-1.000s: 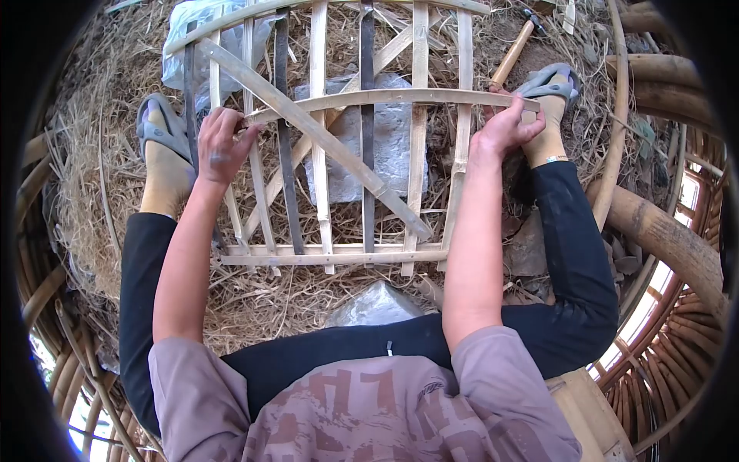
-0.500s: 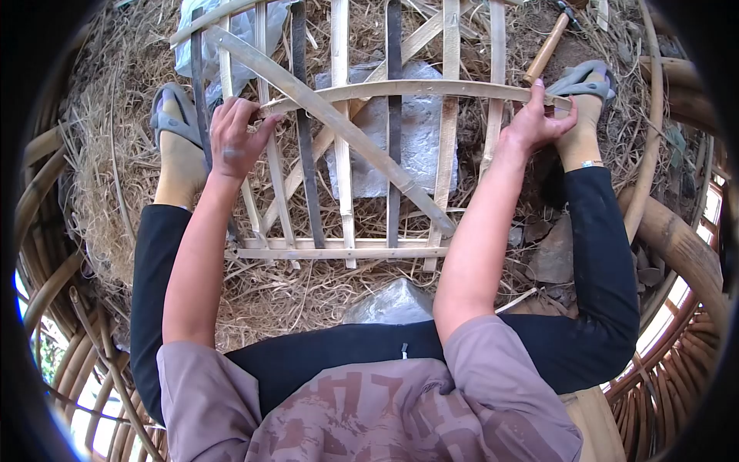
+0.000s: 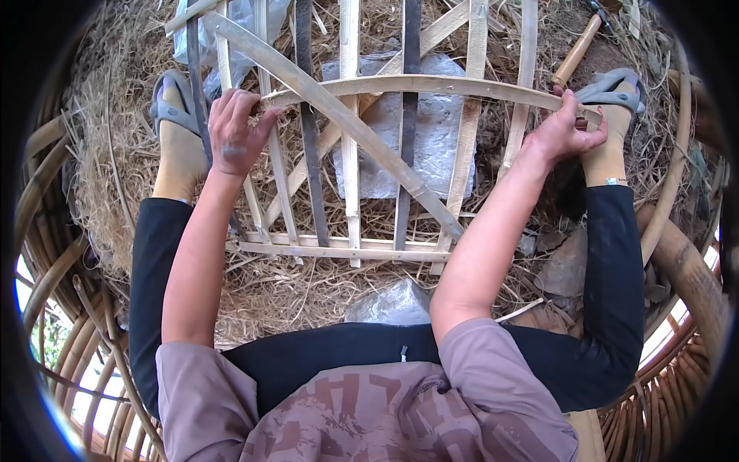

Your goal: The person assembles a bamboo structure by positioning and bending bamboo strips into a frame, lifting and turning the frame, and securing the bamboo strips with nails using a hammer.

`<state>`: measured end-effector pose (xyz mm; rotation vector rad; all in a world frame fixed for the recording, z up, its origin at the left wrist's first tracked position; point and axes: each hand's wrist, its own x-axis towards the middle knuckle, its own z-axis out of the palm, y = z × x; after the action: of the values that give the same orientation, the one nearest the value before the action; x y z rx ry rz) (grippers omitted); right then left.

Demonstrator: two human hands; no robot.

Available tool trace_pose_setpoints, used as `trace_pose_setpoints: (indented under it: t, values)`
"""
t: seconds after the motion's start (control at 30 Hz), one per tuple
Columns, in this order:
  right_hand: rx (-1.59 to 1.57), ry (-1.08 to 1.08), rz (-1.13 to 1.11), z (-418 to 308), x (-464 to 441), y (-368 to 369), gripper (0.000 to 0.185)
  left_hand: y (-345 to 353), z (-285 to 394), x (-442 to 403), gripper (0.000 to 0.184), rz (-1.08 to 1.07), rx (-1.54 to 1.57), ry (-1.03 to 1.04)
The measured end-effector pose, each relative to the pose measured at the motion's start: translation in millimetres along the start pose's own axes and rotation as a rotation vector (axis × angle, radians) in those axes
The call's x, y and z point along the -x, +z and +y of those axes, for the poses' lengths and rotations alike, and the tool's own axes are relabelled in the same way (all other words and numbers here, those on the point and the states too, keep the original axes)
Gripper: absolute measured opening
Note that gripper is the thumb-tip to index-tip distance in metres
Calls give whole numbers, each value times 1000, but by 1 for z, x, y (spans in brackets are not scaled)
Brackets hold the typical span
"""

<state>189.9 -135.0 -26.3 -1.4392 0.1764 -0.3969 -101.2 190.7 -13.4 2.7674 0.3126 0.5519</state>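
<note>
My right hand (image 3: 566,132) has shifted outward; it and my left hand (image 3: 240,135) pinch the bowed strip (image 3: 437,85), fingers curled. The plastic bag's (image 3: 243,32) contents are unclear.

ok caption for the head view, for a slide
Left hand and right hand hold a curved strip across a slatted frame, hammer nearby.

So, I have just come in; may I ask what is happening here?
A seated person is holding a thin, light strip across a lattice of slats, with the left hand at one end and the right hand near the other. The strip is bowed, curving away from the person. Beneath the lattice is a flat stone block. A hammer lies on the ground near the right foot, in neither hand.
</note>
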Motion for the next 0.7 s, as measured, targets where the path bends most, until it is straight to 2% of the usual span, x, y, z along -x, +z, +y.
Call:
trace_pose_setpoints:
  t: [0.17, 0.33, 0.53, 0.63, 0.7]
  values:
    - [98, 61, -59, -5, -1, 1, 64, -4, 0, -5, 32, -14, -42, 51]
    - [186, -16, -37, -3, 1, 0, 64, -7, 0, -8, 32, -22, -34, 47]
    - [128, 90, -96, -13, 1, -5, 62, -7, 0, -7, 32, -30, -54, 36]
    - [-47, 243, -203, -22, 3, -7, 71, -5, 0, -5, 31, -27, -51, 38]
    - [-142, 296, -148, -34, 17, 2, 56, -5, -1, -5, 30, -20, -27, 47]
